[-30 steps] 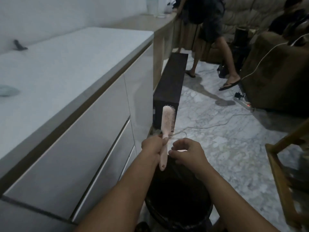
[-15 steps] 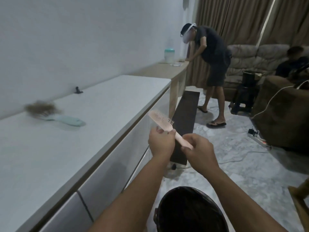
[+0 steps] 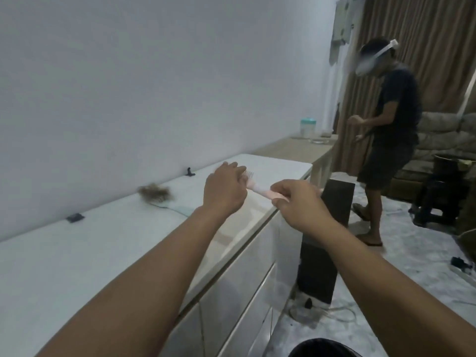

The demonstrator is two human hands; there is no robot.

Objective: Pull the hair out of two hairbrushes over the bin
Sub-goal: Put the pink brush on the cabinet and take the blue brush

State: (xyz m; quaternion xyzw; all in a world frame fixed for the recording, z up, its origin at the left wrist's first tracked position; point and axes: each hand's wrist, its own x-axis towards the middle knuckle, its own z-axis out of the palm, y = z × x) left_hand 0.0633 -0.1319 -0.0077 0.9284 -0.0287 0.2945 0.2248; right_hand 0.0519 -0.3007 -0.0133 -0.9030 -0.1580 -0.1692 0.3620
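Note:
I hold a pale pink hairbrush (image 3: pixel 260 189) level above the white counter's right edge. My right hand (image 3: pixel 298 202) pinches its handle. My left hand (image 3: pixel 224 193) covers the bristle head, with only a few bristle tips showing past the fingers. A second, light teal hairbrush (image 3: pixel 180 210) lies on the counter to the left, its head buried in a wad of brown hair (image 3: pixel 155 194). The black bin's (image 3: pixel 322 349) rim shows at the bottom edge, below and behind my hands.
The white counter (image 3: pixel 103 253) with drawers runs along the wall on the left. A dark speaker box (image 3: pixel 324 240) stands on the floor beside it. Another person (image 3: pixel 386 140) stands near a wooden desk (image 3: pixel 296 149) at the back. Cables lie on the marble floor.
My view has risen from the bin to the counter. Both hands carried the pink brush up and left over the counter edge, and my left hand shifted onto the bristle head.

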